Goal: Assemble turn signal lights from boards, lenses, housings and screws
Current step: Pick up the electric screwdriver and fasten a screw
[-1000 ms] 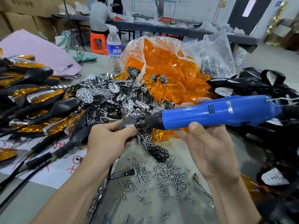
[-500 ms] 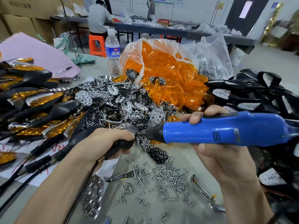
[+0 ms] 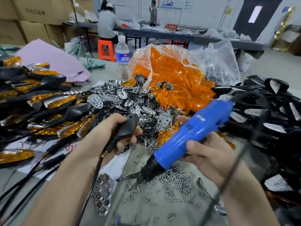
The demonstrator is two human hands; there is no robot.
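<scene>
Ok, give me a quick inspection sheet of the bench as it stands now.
Surface: grey table, largely covered with parts.
Job's things: screws loose in front; boards heaped mid-table; orange lenses in an open bag; black housings piled right; finished lights stacked left.
Clutter: water bottle, pen, pink sheet.
Hands: left hand grips a single housing; right hand grips the blue screwdriver, tip down over the screws.
Cables: housing lead hangs below the left hand; driver cord runs past the right wrist.
Surroundings: cartons, second table with a seated person, orange stool.
</scene>
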